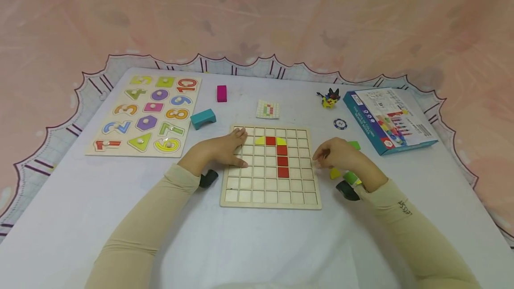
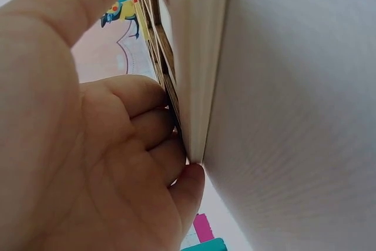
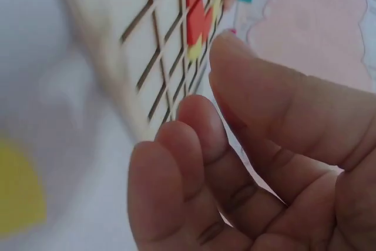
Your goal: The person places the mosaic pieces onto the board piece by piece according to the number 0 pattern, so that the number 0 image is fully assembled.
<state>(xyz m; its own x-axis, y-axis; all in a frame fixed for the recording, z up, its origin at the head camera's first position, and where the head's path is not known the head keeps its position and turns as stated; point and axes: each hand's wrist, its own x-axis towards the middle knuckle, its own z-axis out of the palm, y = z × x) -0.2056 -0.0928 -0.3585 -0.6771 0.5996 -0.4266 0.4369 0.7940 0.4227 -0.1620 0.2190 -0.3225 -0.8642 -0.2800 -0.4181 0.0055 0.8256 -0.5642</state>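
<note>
A wooden grid board [image 1: 271,196] lies flat on the white table. Red square tiles [image 1: 283,161] run down one column, topped by a row with another red tile between two rounded yellow pieces [image 1: 260,140]. My left hand [image 1: 226,148] rests spread on the board's left edge, thumb and fingertips touching it. Just off the right edge hovers my right hand [image 1: 339,154], fingers loosely bent, with nothing visible between thumb and fingers [image 3: 155,192]. Below and beside it are a yellow piece [image 1: 335,173] and green pieces [image 1: 351,178], partly hidden by the hand and wrist.
Behind the board lies a small pattern card [image 1: 267,109]. A number puzzle [image 1: 94,148], teal block [image 1: 203,118] and magenta block [image 1: 221,93] are to the left. At right are a toy figure [image 1: 330,99], a round chip [image 1: 340,124] and a blue box [image 1: 395,119].
</note>
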